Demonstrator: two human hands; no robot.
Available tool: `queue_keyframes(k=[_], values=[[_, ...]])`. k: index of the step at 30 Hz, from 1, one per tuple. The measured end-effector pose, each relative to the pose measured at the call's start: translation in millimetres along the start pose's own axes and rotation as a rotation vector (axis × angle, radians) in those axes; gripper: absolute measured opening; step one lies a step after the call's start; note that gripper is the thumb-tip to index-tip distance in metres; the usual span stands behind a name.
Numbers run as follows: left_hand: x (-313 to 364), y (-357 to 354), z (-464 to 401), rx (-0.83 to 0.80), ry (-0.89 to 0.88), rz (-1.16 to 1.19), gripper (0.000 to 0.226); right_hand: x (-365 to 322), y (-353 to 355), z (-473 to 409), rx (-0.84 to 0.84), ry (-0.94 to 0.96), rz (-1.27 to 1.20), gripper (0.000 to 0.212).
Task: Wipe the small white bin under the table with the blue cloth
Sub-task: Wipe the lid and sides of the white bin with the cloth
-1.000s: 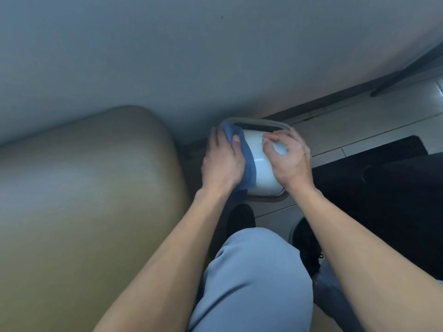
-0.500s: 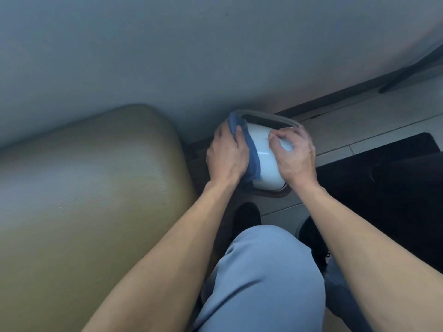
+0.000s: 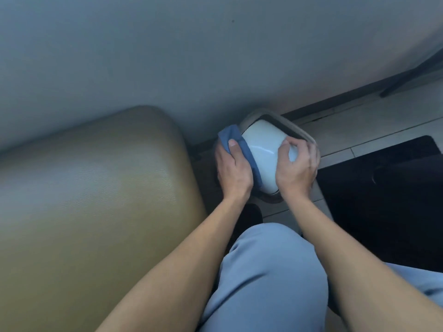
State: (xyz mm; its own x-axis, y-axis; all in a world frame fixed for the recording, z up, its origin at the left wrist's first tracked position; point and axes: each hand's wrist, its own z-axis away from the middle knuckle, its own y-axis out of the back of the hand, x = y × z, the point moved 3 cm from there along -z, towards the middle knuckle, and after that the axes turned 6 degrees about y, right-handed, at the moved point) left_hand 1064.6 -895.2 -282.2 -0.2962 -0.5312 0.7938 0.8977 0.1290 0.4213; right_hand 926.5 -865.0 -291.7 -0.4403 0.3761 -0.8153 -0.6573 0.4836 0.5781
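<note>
Rolling leftward now, the small white bin (image 3: pixel 263 152) has turned further over since a second ago, its rim tipped away toward the underside of the surface (image 3: pixel 191 56). It sits on the floor (image 3: pixel 383 116) beside the tan seat (image 3: pixel 84 200), long axis running away from the person. Left hand (image 3: pixel 233 172) presses the blue cloth (image 3: pixel 231 137) against the bin's left flank; right hand (image 3: pixel 297 167) grips the right side. Base and far wall are hidden.
</note>
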Motion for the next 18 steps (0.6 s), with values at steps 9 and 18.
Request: queue_keyframes(k=[9,18], values=[[-16.8,1.1,31.6,-0.210,-0.052,-0.072,0.063,-4.8,4.2,2.2,0.061,-0.057,0.120,0.038],[22.2,9.3,-4.3,-0.234,-0.008,-0.199,0.059,-11.1,11.0,24.9,-0.151,-0.328,0.196,0.046]])
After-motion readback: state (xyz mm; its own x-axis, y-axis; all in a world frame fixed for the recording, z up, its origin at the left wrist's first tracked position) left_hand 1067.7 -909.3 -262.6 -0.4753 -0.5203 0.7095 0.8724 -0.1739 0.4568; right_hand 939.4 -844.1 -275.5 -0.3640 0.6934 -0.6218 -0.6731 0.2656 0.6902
